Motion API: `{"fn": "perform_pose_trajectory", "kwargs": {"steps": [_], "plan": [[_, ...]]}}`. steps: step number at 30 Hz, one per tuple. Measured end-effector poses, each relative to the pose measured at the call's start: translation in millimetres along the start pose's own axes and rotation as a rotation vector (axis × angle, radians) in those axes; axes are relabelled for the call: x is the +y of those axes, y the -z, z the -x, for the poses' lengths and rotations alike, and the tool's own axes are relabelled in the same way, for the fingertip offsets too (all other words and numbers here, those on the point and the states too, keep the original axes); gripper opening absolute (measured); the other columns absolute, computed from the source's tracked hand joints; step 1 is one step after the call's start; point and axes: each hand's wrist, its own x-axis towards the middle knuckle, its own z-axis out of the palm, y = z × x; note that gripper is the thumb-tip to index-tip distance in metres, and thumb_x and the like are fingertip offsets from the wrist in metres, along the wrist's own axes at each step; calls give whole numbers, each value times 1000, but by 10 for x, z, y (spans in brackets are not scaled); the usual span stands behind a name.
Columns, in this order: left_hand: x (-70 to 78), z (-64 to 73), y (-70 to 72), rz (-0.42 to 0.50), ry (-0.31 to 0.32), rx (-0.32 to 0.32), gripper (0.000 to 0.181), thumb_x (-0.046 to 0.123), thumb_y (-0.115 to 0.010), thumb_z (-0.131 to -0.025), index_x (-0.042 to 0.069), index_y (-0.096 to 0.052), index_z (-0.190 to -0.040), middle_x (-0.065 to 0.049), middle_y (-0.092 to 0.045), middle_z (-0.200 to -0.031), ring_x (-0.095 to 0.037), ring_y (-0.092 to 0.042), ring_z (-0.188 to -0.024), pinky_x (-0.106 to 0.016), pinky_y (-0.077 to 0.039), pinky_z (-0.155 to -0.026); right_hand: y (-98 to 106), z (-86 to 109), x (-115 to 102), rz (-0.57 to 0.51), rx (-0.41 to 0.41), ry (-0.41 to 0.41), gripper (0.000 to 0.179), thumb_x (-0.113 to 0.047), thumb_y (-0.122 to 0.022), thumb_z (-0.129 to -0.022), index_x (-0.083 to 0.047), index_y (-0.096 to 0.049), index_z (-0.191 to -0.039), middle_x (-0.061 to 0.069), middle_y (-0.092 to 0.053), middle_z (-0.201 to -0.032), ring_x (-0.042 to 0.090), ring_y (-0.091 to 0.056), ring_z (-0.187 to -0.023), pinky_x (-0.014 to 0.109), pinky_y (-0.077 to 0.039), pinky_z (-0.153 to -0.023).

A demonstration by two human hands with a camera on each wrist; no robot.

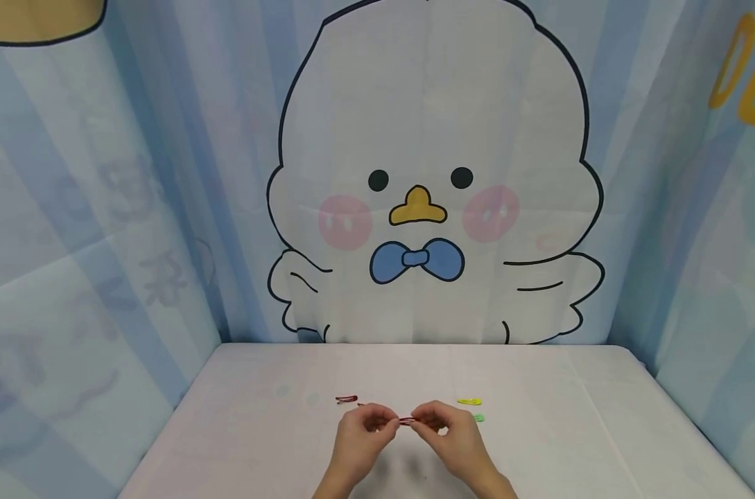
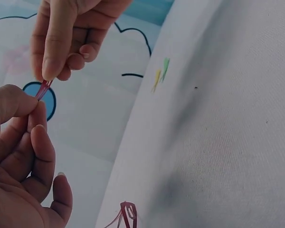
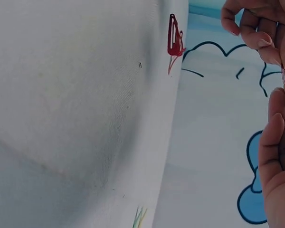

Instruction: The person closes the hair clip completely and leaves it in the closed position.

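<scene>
A dark pink snap hair clip (image 1: 406, 421) is held between the hands above the table; the left wrist view shows its slim body (image 2: 43, 89) from closer. My left hand (image 1: 362, 440) pinches one end between thumb and index finger. On the opposite end, my right hand (image 1: 453, 443) pinches in the same way, and the fingertips cover both ends. Just beyond the left hand lies a red hair clip (image 1: 346, 399), with a second reddish piece mostly hidden behind that hand. Past the right hand are a yellow hair clip (image 1: 469, 401) and a partly covered green hair clip (image 1: 479, 417).
A white cloth covers the table (image 1: 558, 430). Its back edge meets a hanging curtain (image 1: 427, 125) printed with a white bird and blue bow tie. Pale blue curtains (image 1: 695, 277) flank both sides.
</scene>
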Motion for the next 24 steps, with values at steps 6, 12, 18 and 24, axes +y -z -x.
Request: {"fn": "perform_pose_trajectory", "kwargs": {"steps": [6,12,18,24], "plan": [[-15,-16,6,42,37,-15,9,6,-78,-86,3,-73,-92,1,-68,-82,-15,-63,-76,-29,-54,-69,-7,-13,38,106,-8,169,21,3,-81,-80,-11,-72,-92,-10,-67,-80,2,-60,-68,26,-52,-59],[-43,-18,18,50,24,-44,9,7,-78,-86,3,-73,-93,1,-69,-85,-16,-65,-78,-28,-55,-70,1,-32,32,192,-21,282,25,7,-81,-77,-11,-70,-92,-11,-65,-80,0,-59,-69,25,-52,-58],[-115,-33,73,5,-19,-70,12,13,-78,-87,6,-72,-95,2,-68,-85,-15,-63,-79,-28,-50,-71,45,-33,58,161,-46,248,22,4,-80,-80,-12,-71,-92,-11,-65,-80,0,-58,-68,25,-52,-58],[-208,-65,219,-64,-36,-34,13,13,-77,-88,9,-71,-99,3,-67,-90,-16,-61,-84,-28,-46,-71,146,-49,150,185,-18,266,25,4,-82,-77,-13,-71,-91,-12,-65,-80,1,-56,-67,25,-50,-57]]}}
